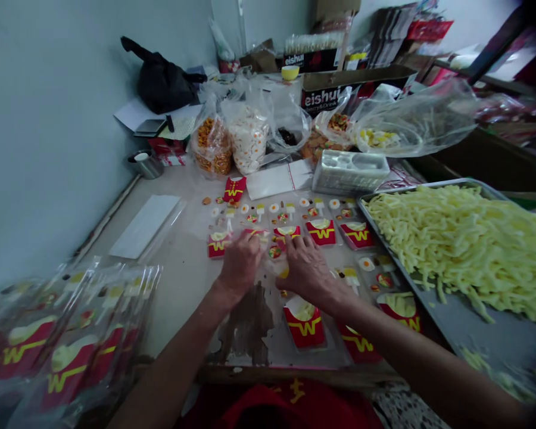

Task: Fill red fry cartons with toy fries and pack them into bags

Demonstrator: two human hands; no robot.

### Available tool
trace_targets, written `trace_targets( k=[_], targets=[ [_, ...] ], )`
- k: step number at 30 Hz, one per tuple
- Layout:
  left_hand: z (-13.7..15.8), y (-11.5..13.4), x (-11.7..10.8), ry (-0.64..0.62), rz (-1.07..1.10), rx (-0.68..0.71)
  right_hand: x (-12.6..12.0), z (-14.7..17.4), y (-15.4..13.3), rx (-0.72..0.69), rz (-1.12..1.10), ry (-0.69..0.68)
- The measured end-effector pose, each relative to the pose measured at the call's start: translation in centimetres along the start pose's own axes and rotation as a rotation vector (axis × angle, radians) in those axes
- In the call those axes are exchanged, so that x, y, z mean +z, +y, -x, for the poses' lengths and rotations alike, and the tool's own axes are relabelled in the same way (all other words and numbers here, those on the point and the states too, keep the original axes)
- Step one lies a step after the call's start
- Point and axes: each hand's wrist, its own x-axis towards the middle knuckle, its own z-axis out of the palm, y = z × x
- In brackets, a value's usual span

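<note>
My left hand (241, 262) is closed in a pinch over a clear plastic tray (268, 265); whatever lies between its fingertips is hidden. From the other side, my right hand (310, 271) grips that tray, its fingers bent over the far part and its thumb nearer me. Small toy-like food pieces show in the tray, among them a red and green round one (275, 252). Just beyond the hands lies a row of similar trays, each with a red fries box (320, 232) bearing a yellow W. Nearer me, another red fries box (304, 325) holds pale yellow strips.
To the right, a metal tray (433, 298) carries a heap of pale yellow strips (464, 238). Filled packs (71, 357) stand at the left front. Bags of small pieces (250, 137), stacked clear trays (351, 170) and a cardboard box (317, 98) line the back.
</note>
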Motion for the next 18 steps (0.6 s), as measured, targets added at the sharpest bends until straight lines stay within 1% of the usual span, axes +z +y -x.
trace_targets(
  k=[2,4,5,6,7,8,10,12,13,15,18],
  targets=[
    [0.4,0.6,-0.3,0.068,0.123,0.011,-0.3,-0.6,-0.8,-0.021,-0.033,0.046],
    [1.0,0.4,-0.7,0.152,0.254,-0.053,-0.5,-1.0,-1.0,-0.077,-0.128,0.082],
    [1.4,0.1,-1.0,0.186,0.299,-0.114,-0.5,-1.1,-0.8,-0.090,-0.220,0.100],
    [1.7,-0.4,-1.2,0.212,0.330,-0.181,-0.5,-1.0,-0.6,-0.073,-0.352,0.103],
    [1.9,-0.9,-1.4,0.226,0.349,-0.236,-0.3,-0.9,-0.2,-0.028,-0.525,0.077],
    [2.2,-1.5,-1.5,0.232,0.363,-0.270,-0.1,-0.7,0.2,0.044,-0.730,0.022],
    [2.4,-2.2,-1.6,0.236,0.371,-0.278,0.5,-0.2,0.9,0.192,-1.171,-0.151],
    [2.5,-2.4,-1.6,0.242,0.362,-0.248,1.1,0.0,1.0,0.259,-1.519,-0.315],
    [2.5,-2.1,-1.6,0.256,0.347,-0.235,1.3,0.0,0.9,0.276,-1.627,-0.349],
    [2.6,-1.0,-1.5,0.299,0.311,-0.216,1.9,-0.2,0.2,0.323,-1.726,-0.321],
    [3.4,1.9,-1.0,0.321,0.323,-0.139,2.6,-0.8,-1.3,0.368,-1.743,-0.264]
  ],
)
